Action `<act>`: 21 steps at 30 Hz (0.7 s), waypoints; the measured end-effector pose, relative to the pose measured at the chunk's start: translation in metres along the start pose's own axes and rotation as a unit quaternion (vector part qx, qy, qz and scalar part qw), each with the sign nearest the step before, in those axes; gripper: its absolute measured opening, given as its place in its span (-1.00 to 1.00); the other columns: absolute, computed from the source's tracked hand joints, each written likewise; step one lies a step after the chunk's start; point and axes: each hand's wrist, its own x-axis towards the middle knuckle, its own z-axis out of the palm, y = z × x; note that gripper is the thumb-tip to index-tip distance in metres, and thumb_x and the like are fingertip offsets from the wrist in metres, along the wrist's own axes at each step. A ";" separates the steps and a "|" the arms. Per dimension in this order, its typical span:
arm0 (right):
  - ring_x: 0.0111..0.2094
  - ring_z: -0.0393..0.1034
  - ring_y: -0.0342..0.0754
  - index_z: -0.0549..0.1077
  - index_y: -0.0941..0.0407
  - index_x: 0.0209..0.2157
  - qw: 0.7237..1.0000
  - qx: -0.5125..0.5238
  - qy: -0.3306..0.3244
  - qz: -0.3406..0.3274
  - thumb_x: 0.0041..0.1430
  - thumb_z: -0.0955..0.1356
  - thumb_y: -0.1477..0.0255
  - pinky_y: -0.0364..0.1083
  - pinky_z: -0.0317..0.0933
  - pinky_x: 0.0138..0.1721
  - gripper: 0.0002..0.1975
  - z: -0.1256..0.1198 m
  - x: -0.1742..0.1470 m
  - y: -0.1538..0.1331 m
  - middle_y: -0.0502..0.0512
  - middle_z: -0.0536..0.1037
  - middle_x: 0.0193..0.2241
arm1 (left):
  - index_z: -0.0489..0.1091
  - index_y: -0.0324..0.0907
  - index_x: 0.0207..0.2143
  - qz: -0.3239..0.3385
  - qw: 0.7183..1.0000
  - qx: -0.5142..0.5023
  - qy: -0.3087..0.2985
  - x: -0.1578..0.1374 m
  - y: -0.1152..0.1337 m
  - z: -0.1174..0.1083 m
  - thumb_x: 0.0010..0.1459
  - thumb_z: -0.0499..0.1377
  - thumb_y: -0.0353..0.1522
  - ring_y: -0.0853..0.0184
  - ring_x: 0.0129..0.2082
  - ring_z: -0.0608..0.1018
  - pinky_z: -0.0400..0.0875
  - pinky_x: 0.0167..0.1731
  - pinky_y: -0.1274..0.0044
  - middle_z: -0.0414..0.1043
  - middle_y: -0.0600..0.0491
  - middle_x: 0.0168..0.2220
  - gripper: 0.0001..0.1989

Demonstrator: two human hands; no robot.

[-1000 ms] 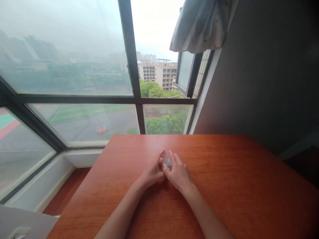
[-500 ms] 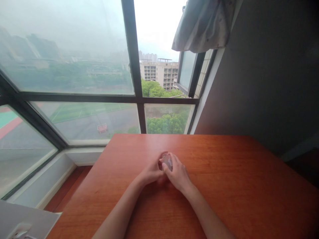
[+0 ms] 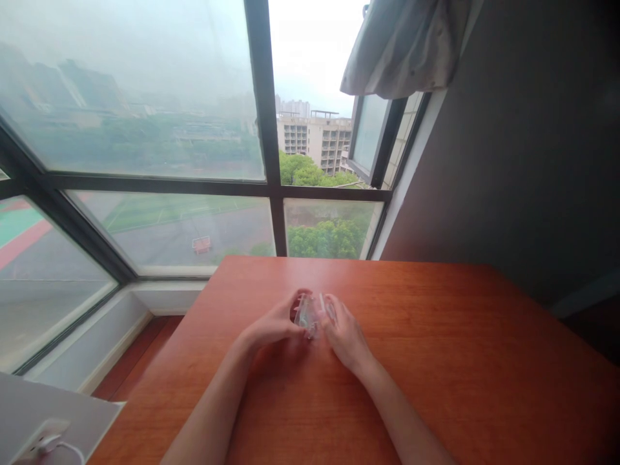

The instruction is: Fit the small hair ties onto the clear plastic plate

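Stretching away from the person, a glossy reddish-brown wooden table [image 3: 436, 374] fills the lower part of the view. At its near left is a pale grey panel [image 3: 48, 403] bearing a white wall socket [image 3: 44, 445] with a plug in it; farther on, dark red-brown floorboards [image 3: 130, 358] run below the window. On the right side rises a dark grey wall [image 3: 508, 142]. Beyond the table are dark-framed window panes [image 3: 169, 226], a pale grey curtain [image 3: 402, 55], green trees [image 3: 329, 239] and a beige building [image 3: 329, 141].

Over the middle of the table, the left hand [image 3: 277, 323] is half curled, its thumb in front and its fingers behind, and has hold of a clear, shiny, angular piece [image 3: 306, 316]. Just beside it, the right hand [image 3: 346, 336] is bent nearly closed on a thin clear piece with a whitish edge [image 3: 322, 302]. A narrow gap separates the two pieces; whether either one touches the table, I cannot tell.

The far table edge lies ahead of both hands, the slanting left edge is nearer to the left hand, and the wider stretch of wood extends to the right.
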 end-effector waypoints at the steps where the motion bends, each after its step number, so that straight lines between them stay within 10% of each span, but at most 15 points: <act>1: 0.07 0.31 0.04 0.29 0.10 0.12 1.000 0.002 0.004 0.004 0.22 0.22 0.17 -0.03 0.17 0.07 -0.50 0.000 0.001 0.002 0.18 0.40 0.08 | 0.11 -0.11 0.08 -0.016 1.000 0.017 0.007 -0.004 0.005 -0.005 -0.20 0.32 -0.50 0.26 -0.13 0.45 0.41 -0.22 0.49 0.30 -0.01 -0.06 -0.24; 7: 0.05 0.34 0.05 0.28 0.10 0.14 1.000 -0.009 -0.005 0.006 0.19 0.25 0.14 -0.03 0.19 0.05 -0.45 0.002 0.003 0.009 0.19 0.39 0.09 | 0.05 -0.11 0.19 -0.106 0.978 0.177 0.042 -0.033 0.024 -0.047 -0.17 0.18 -0.48 0.28 -0.22 0.46 0.41 -0.32 0.51 0.31 0.02 -0.17 -0.19; 14: 0.05 0.34 0.08 0.25 0.11 0.18 0.999 -0.033 -0.026 0.000 0.19 0.25 0.13 0.01 0.22 0.04 -0.42 0.001 0.000 0.003 0.20 0.35 0.12 | 0.25 -0.13 0.17 -0.098 0.879 0.451 0.122 -0.045 0.026 -0.062 -0.24 0.21 -0.42 0.16 -0.11 0.40 0.36 -0.06 0.37 0.25 -0.02 -0.13 -0.20; 21: 0.06 0.33 0.07 0.22 0.10 0.20 0.998 -0.053 -0.041 -0.007 0.19 0.25 0.11 0.00 0.22 0.05 -0.40 0.001 -0.002 0.004 0.19 0.32 0.15 | -0.02 -0.10 0.30 -0.099 0.944 0.291 0.117 -0.046 0.027 -0.056 -0.20 0.22 -0.41 0.25 -0.10 0.43 0.43 -0.17 0.49 0.23 -0.05 0.02 -0.05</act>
